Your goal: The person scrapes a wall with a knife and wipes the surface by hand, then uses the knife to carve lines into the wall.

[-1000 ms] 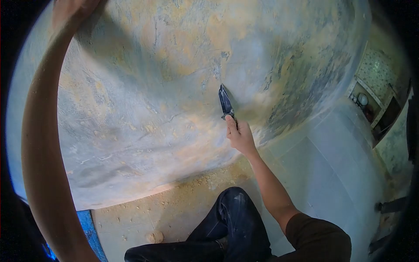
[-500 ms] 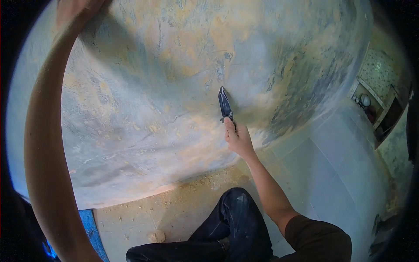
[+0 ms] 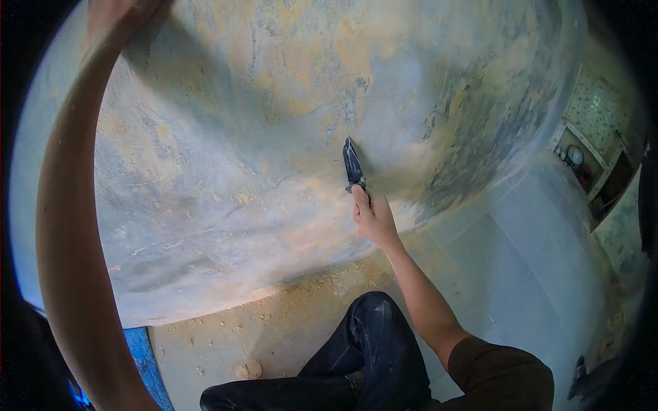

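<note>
My right hand (image 3: 371, 218) is closed around the handle of a knife (image 3: 353, 164) with a dark, smeared blade. Its tip points up and lies at the patchy grey and yellowish wall (image 3: 274, 157), which has scratches and flaking spots. At the upper left, my left hand (image 3: 127, 12) reaches up against the same wall. The frame's top edge cuts off its fingers, so their pose is hidden.
Crumbs and flakes lie on the tiled floor (image 3: 205, 349) along the wall's foot, with a pale round lump (image 3: 248, 370) among them. A blue strip (image 3: 147, 363) lies at lower left. Shelf openings (image 3: 582, 161) show at right. My bent legs (image 3: 370, 342) are below.
</note>
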`<action>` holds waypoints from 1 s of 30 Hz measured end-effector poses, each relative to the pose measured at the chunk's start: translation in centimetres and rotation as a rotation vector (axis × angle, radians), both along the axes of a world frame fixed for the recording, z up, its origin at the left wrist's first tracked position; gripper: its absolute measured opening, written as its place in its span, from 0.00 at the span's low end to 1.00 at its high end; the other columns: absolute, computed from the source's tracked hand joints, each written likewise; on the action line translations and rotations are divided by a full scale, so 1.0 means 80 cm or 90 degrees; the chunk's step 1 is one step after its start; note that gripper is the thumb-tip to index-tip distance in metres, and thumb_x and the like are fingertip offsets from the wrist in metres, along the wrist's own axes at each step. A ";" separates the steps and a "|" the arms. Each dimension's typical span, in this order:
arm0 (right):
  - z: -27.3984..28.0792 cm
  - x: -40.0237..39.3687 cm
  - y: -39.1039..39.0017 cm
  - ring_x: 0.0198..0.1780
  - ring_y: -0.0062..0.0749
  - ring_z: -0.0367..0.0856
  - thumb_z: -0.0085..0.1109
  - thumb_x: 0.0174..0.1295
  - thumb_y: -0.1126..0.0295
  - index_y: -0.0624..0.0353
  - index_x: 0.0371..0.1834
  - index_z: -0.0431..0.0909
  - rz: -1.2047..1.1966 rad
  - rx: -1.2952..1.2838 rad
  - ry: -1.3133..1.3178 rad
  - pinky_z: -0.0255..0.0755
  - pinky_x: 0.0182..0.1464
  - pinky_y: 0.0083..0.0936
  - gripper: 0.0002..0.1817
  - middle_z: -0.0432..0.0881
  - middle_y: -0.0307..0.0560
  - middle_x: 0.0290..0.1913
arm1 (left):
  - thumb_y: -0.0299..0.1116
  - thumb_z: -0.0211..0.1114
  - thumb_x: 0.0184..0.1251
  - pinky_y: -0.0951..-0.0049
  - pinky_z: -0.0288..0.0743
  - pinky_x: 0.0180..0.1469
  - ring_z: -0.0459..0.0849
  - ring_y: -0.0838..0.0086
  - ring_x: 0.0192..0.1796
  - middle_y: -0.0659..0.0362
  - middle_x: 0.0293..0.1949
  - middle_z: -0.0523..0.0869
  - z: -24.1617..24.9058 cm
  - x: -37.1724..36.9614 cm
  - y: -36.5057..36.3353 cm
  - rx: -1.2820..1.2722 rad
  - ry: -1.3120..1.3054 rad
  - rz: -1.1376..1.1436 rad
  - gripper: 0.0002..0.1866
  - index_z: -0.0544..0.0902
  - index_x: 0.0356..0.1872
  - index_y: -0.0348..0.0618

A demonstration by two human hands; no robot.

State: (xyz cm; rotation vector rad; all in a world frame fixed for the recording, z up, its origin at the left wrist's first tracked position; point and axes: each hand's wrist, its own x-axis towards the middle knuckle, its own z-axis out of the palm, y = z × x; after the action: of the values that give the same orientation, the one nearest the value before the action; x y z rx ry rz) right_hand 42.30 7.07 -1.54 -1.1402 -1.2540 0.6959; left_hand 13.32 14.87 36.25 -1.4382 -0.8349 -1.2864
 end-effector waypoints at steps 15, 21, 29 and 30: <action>0.003 0.002 -0.002 0.16 0.24 0.68 0.47 0.75 0.43 0.59 0.19 0.68 -0.018 -0.025 -0.095 0.61 0.22 0.30 0.33 0.66 0.36 0.13 | 0.64 0.33 0.73 0.45 0.47 0.79 0.51 0.49 0.80 0.50 0.79 0.57 0.007 -0.009 0.001 -0.027 0.041 0.001 0.41 0.57 0.77 0.45; 0.029 -0.002 0.008 0.13 0.15 0.57 0.49 0.74 0.42 0.53 0.22 0.65 0.040 -0.052 0.006 0.51 0.14 0.20 0.29 0.61 0.30 0.15 | 0.73 0.24 0.70 0.40 0.48 0.79 0.49 0.42 0.80 0.47 0.79 0.55 0.012 -0.013 -0.004 -0.063 0.073 -0.015 0.49 0.53 0.78 0.43; 0.071 -0.004 -0.009 0.13 0.15 0.56 0.48 0.76 0.45 0.56 0.26 0.67 0.104 -0.048 0.115 0.51 0.14 0.19 0.27 0.62 0.31 0.16 | 0.76 0.21 0.68 0.40 0.50 0.78 0.51 0.43 0.80 0.46 0.79 0.55 0.015 -0.013 -0.001 -0.056 0.065 -0.001 0.51 0.54 0.78 0.44; 0.064 -0.001 -0.017 0.13 0.15 0.55 0.47 0.77 0.45 0.56 0.27 0.68 0.098 -0.069 0.141 0.51 0.14 0.19 0.27 0.62 0.31 0.16 | 0.75 0.21 0.68 0.40 0.51 0.78 0.51 0.43 0.80 0.46 0.79 0.55 0.012 -0.013 0.000 -0.055 0.067 0.000 0.51 0.55 0.78 0.44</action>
State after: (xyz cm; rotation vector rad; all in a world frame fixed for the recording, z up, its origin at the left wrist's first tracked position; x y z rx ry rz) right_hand 42.24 5.68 3.61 -1.0298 -1.1345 0.9892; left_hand 12.29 14.87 37.24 -1.5606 -0.8290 -1.1768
